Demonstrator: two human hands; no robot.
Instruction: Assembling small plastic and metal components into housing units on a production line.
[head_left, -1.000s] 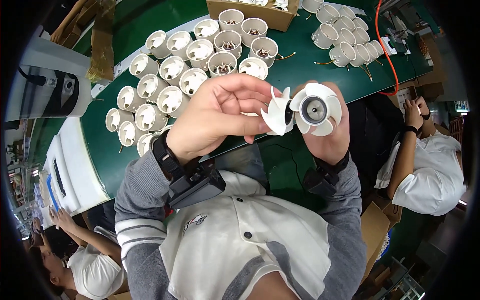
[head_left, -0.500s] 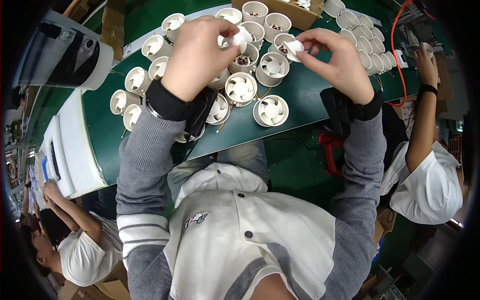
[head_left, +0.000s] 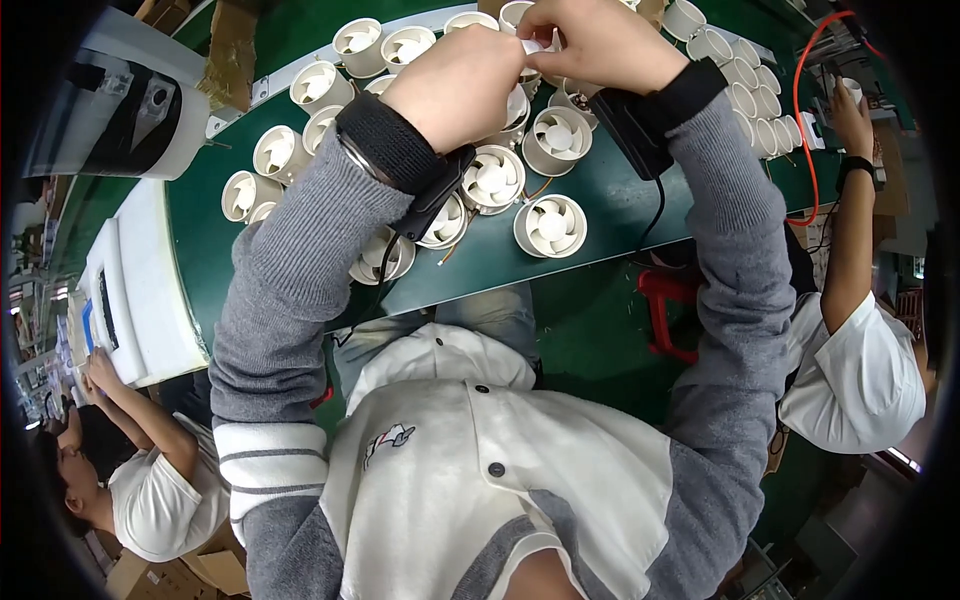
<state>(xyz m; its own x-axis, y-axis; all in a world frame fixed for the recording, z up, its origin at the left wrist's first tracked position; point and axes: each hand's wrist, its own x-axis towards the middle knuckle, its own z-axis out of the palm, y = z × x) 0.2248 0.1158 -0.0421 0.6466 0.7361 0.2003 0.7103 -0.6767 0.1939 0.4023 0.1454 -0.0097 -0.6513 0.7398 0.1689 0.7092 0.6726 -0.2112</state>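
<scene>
My left hand (head_left: 462, 85) is over the middle of a cluster of white round fans, back of the hand up, its fingers hidden. My right hand (head_left: 600, 45) meets it at the far side, thumb and fingers pinched on a small white fan impeller (head_left: 534, 46), mostly covered by the fingers. Under and around my hands stand cylindrical fan housings, several with five-bladed impellers, such as the finished-looking fan (head_left: 550, 226) near the table edge and another fan (head_left: 557, 140) behind it. A housing (head_left: 575, 100) beneath my right wrist is partly covered.
More white housings (head_left: 742, 75) stand stacked at the right, beside an orange-red hose (head_left: 800, 120). A large taped cylinder (head_left: 130, 115) juts in at the left. Co-workers sit on both sides; one hand (head_left: 850, 120) at the right holds a white part. A red stool (head_left: 665, 310) stands below the green table (head_left: 615, 220).
My right hand has moved left and away from me to meet my left hand, which has shifted right. The white impeller pieces seen in both hands are now largely hidden.
</scene>
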